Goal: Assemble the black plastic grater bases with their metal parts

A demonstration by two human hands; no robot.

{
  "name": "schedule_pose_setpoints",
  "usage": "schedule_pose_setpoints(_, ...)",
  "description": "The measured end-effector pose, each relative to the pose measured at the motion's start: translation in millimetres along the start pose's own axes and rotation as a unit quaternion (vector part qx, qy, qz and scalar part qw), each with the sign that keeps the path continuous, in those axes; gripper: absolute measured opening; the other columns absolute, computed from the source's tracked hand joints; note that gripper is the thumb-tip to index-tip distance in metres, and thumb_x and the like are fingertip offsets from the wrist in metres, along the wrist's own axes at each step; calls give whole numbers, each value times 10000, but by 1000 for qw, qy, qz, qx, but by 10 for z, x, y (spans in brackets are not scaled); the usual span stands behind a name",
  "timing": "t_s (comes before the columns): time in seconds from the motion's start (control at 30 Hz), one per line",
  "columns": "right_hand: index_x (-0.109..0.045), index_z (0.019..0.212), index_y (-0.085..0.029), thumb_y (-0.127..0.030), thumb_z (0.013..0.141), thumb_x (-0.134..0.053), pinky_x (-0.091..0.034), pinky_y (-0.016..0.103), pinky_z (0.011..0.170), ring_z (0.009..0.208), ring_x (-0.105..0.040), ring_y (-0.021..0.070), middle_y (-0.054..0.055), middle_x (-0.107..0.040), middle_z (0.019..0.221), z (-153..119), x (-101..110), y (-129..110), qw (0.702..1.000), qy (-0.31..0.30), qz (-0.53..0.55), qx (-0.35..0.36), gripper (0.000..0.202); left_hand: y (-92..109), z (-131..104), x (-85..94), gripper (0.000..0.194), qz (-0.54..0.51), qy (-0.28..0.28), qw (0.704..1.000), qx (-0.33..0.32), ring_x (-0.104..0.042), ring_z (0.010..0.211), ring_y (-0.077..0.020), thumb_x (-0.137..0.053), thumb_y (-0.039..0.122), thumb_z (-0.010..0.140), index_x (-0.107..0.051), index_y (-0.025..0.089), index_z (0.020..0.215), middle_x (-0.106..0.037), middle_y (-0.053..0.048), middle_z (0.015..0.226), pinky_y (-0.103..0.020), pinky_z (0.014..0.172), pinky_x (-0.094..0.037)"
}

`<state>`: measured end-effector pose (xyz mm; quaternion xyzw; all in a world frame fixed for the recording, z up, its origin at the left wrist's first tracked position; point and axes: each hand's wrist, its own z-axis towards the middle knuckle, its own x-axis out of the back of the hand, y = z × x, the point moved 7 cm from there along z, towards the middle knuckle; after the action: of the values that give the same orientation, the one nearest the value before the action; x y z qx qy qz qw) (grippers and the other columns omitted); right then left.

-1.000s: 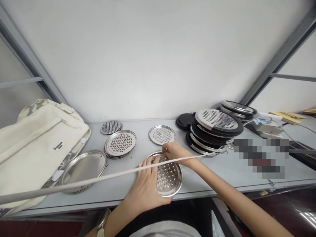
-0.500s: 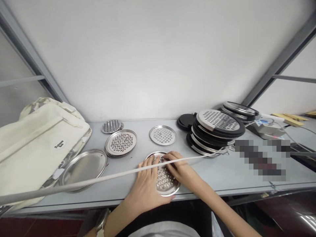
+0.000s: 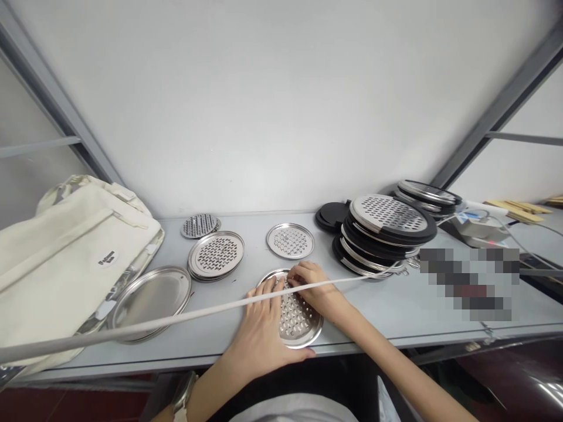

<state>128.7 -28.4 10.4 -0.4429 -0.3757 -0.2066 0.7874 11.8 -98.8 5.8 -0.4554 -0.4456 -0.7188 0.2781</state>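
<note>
Grater disc (image 3: 295,322) sits gripped by the left hand (image 3: 263,331); the right hand (image 3: 317,289) touches its top, grip unclear.

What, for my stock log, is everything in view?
Perforated discs: several, silver, middle, left
Plain disc stack: one, silver, left
Tall stacks: two, black/silver, right
Round piece: one, black, back
Bag: one, cream, left
Cord: one, white, front
Device: one, pale, right
Strips: several, yellow, right
Table: one, grey, below
Wall: one, white, behind
Frame bars: several, grey, sides
Watch: one, pale, left wrist
Left hand: one, bare, on front disc
Right hand: one, bare, on front disc
</note>
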Motion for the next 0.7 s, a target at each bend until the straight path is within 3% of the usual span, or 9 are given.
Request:
schedule_pose_setpoints(0.23, -555, 727, -163, -121, 814, -540, -414, 297, 740, 772, -524, 170, 38, -574, 774, 58, 22, -94, 1000, -4, 8, 2, 98, -10, 14, -31, 1175, 8, 3, 1000, -3, -194, 1358, -368, -621, 742, 559, -114, 166, 1448, -207, -164, 1495, -540, 1064, -198)
schedule_pose_setpoints(0.4, -519, 833, -185, -174, 878, -471, -424, 297, 707, 751, -525, 173, 26, -572, 774, -12, 64, -170, 1000, -5, 1, -8, 67, -16, 19, -30, 1156, 10, 12, 1000, -1, -196, 1358, -365, -630, 721, 568, -121, 163, 1443, -207, -169, 1495, -534, 1066, -204)
schedule_pose_setpoints(0.7, -437, 1156, -223, -276, 966, -326, -416, 375, 947, 1065, -508, 203, 81, -553, 1118, -357, 98, -244, 998, 7, 48, -32, 226, -20, 15, -25, 1134, -1, 20, 1000, -5, -207, 1352, -363, -632, 718, 571, -146, 170, 1437, -239, -160, 1482, -534, 1064, -204)
